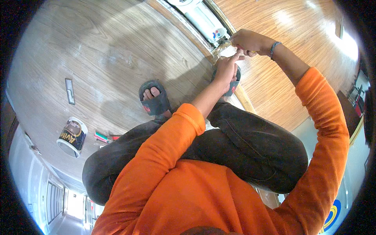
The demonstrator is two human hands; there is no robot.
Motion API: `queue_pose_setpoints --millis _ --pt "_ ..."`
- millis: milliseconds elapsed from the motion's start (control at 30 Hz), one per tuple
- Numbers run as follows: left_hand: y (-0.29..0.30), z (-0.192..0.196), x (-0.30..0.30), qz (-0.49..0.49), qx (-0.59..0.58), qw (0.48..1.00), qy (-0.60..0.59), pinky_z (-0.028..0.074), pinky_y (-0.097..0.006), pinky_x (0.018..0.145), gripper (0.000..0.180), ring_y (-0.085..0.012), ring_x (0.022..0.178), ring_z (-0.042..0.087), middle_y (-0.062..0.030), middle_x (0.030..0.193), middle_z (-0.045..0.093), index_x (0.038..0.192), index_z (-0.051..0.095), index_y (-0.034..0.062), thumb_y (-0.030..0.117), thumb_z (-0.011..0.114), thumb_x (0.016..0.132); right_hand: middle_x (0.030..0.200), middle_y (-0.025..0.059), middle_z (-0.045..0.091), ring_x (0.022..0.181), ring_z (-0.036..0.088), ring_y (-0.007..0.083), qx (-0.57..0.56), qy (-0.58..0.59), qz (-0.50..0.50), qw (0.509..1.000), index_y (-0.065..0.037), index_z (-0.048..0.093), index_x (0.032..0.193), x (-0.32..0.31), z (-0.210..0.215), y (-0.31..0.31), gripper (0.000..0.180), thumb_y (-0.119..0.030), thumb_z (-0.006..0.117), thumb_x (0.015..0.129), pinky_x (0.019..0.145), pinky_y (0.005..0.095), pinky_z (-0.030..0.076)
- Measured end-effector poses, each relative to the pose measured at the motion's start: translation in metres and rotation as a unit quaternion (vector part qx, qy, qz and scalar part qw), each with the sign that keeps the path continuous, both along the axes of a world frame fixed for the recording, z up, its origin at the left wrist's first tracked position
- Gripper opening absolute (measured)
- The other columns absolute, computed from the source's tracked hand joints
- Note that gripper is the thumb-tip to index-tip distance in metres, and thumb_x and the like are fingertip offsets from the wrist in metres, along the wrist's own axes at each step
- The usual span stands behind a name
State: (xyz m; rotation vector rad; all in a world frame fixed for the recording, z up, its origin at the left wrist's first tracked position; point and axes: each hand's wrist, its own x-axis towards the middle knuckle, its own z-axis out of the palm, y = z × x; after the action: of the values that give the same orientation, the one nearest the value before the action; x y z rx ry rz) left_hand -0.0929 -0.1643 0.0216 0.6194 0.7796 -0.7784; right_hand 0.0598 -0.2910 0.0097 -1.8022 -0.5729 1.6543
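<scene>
My right hand reaches in from the right with bent, closed fingers, its wrist wearing a braided band. A small yellow bit of what it grips shows under the fingers; the rest is hidden. Just below, my left hand meets it, thumb and fingers drawn together around something I cannot make out. Both hands are at the edge of a wood-grain panel. Beside their fingertips lie a small pale patch and the dark end of a white, cylinder-like object, which sits in a gap along the panel.
My sandalled feet stand on the wood-look floor. To the left are a tipped paint bucket, a flat metal plate and a small green, white and red item. A wooden strip borders the gap.
</scene>
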Motion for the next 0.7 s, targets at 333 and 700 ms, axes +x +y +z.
queue_pose_setpoints --millis 333,700 --pt "-0.003 -0.017 -0.003 0.05 -0.035 0.998 0.028 0.031 -0.032 0.041 0.033 -0.0094 0.035 0.019 0.0053 0.046 0.021 0.112 0.064 0.0096 0.036 0.052 0.095 0.064 0.0028 0.047 0.045 0.045 0.0075 -0.113 0.013 0.003 0.994 0.001 0.054 0.079 -0.007 0.007 0.015 0.017 -0.008 0.046 0.091 0.034 0.0232 0.032" --pt "0.004 -0.024 0.009 0.169 -0.108 0.971 0.134 0.02 -0.025 0.04 0.029 -0.0072 0.04 0.023 0.0078 0.051 0.026 0.083 0.055 0.0159 0.042 0.05 0.096 0.086 0.0135 0.07 0.081 0.07 0.0301 -0.195 -0.382 0.272 0.861 -0.003 0.068 0.094 -0.025 0.06 0.064 0.015 -0.014 0.06 0.086 0.069 0.0399 0.057"
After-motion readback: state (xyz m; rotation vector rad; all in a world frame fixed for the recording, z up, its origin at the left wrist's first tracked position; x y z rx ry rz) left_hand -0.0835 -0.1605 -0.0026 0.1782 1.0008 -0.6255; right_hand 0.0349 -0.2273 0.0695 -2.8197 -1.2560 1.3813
